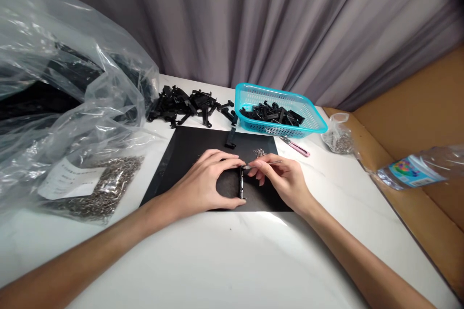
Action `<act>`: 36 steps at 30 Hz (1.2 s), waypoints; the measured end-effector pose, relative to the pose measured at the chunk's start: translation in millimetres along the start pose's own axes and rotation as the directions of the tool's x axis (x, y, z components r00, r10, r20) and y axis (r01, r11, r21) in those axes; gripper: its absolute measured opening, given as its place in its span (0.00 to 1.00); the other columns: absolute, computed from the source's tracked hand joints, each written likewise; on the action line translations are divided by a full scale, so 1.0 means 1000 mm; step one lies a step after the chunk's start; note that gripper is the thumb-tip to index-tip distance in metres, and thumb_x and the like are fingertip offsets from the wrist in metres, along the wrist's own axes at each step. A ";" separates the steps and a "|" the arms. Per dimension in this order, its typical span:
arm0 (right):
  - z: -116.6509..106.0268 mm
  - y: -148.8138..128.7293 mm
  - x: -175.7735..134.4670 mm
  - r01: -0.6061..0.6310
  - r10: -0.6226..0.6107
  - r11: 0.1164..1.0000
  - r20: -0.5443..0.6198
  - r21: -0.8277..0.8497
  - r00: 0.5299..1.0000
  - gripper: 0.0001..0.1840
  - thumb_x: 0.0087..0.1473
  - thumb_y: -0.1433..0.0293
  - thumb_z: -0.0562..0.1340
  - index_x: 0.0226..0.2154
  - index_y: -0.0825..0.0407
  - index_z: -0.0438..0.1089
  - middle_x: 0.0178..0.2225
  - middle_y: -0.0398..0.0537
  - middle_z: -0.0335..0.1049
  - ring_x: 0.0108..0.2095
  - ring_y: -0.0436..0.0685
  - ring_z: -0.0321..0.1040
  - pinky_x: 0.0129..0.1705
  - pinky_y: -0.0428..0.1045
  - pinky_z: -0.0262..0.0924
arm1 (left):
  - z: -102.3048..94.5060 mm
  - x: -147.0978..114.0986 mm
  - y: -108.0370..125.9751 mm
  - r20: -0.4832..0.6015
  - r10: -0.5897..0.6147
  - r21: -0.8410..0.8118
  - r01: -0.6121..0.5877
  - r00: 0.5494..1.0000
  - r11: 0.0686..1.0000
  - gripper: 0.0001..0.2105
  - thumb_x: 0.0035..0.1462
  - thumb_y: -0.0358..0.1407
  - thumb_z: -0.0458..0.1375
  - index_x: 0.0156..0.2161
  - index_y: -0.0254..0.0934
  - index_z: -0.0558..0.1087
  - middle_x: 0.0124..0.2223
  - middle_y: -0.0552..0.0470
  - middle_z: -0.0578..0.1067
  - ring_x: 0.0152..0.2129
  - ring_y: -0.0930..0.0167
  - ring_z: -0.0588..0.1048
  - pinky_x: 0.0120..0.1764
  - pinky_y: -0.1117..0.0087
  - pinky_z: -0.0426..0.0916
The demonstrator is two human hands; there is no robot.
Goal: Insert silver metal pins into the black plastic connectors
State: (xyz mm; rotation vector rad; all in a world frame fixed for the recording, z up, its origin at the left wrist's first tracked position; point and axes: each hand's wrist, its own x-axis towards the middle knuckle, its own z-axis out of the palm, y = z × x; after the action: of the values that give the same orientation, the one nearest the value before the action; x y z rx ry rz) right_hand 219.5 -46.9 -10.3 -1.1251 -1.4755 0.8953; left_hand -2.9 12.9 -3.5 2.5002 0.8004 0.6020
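My left hand grips a narrow black plastic part by its two ends, with the thumb at the near end and fingertips at the far end. The part stands on edge over a black mat. My right hand pinches a slim metal tool, whose tip meets the far end of the part. The fingers hide most of the tool, so its exact kind cannot be made out. Just beyond the right hand lies a small heap of tiny metal pieces. Another black part rests at the mat's far edge.
Black parts lie piled behind the mat, beside a blue basket holding more. A pink-handled cutter lies near the basket. Bags of small metal pieces stand left and right. A plastic bottle lies far right.
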 end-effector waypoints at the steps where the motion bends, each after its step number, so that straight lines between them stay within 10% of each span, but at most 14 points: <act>1: 0.000 0.000 0.000 0.002 -0.002 1.000 0.003 0.002 1.000 0.11 0.65 0.63 0.64 0.37 0.52 0.79 0.31 0.47 0.78 0.27 0.50 0.71 0.30 0.46 0.70 | 0.000 0.000 0.000 -0.001 0.000 -0.009 0.000 1.000 1.000 0.34 0.45 0.46 0.73 0.58 0.39 0.74 0.57 0.45 0.77 0.57 0.56 0.69 0.60 0.52 0.66; 18: 0.008 -0.002 -0.003 0.010 -0.011 0.998 -0.006 -0.068 1.000 0.15 0.66 0.61 0.62 0.39 0.53 0.80 0.32 0.49 0.79 0.27 0.52 0.72 0.32 0.50 0.72 | 0.001 0.001 0.000 -0.007 -0.008 -0.039 0.008 1.000 0.999 0.33 0.44 0.45 0.74 0.57 0.41 0.75 0.57 0.45 0.78 0.62 0.51 0.67 0.61 0.47 0.67; 25: 0.000 -0.006 -0.001 0.049 -0.088 0.986 -0.244 -0.161 0.966 0.19 0.70 0.58 0.56 0.34 0.51 0.74 0.25 0.43 0.68 0.23 0.50 0.63 0.26 0.48 0.59 | -0.004 -0.001 -0.002 -0.001 0.036 0.009 -0.036 0.999 0.999 0.33 0.46 0.45 0.73 0.58 0.38 0.74 0.61 0.43 0.75 0.64 0.53 0.65 0.63 0.48 0.66; 30: -0.005 0.000 0.000 0.192 -0.277 0.845 -0.101 -0.499 0.956 0.23 0.73 0.62 0.49 0.26 0.49 0.62 0.26 0.44 0.62 0.30 0.54 0.60 0.37 0.53 0.56 | -0.005 -0.005 -0.001 -0.010 0.055 0.024 -0.055 0.998 0.998 0.32 0.49 0.45 0.72 0.58 0.38 0.72 0.58 0.44 0.77 0.61 0.55 0.67 0.62 0.49 0.66; 36: 0.001 0.000 -0.003 0.130 -0.122 0.924 0.046 -0.359 0.991 0.20 0.74 0.61 0.47 0.32 0.49 0.63 0.30 0.44 0.61 0.30 0.54 0.62 0.35 0.50 0.57 | -0.006 -0.007 0.003 -0.057 0.108 0.071 -0.104 0.993 0.992 0.32 0.52 0.44 0.71 0.60 0.39 0.69 0.56 0.43 0.75 0.58 0.55 0.68 0.61 0.49 0.66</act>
State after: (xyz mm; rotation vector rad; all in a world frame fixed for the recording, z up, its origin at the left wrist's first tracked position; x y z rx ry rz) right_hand 218.8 -49.8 -11.3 -1.2693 -1.7590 0.5595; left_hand -9.8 8.3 1.3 2.6107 0.7251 0.7016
